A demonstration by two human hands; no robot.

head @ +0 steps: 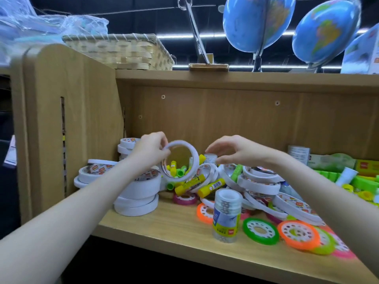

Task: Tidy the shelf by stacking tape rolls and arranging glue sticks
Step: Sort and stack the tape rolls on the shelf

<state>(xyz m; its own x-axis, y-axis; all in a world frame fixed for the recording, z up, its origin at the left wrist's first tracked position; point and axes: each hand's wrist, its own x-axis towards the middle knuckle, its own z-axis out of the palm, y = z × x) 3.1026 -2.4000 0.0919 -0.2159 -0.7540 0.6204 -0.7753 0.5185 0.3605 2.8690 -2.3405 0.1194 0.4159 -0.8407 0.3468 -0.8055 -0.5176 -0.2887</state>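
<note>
My left hand (pixel 150 149) pinches a thin white tape roll (pixel 181 143) by its rim and holds it upright above the pile. My right hand (pixel 231 150) hovers just right of that roll with loosely bent fingers, holding nothing. Below lie yellow and green glue sticks (pixel 211 186) jumbled among loose white tape rolls (pixel 260 184). Stacks of white tape rolls (pixel 139 193) stand at the left of the shelf (pixel 164 226).
A clear tube of small tape rolls (pixel 226 214) stands near the shelf front. Flat neon green, orange and pink rolls (pixel 297 232) lie at the front right. Green packs (pixel 332 175) sit at the right. A woven basket (pixel 123 52) and globes (pixel 256 23) stand on top.
</note>
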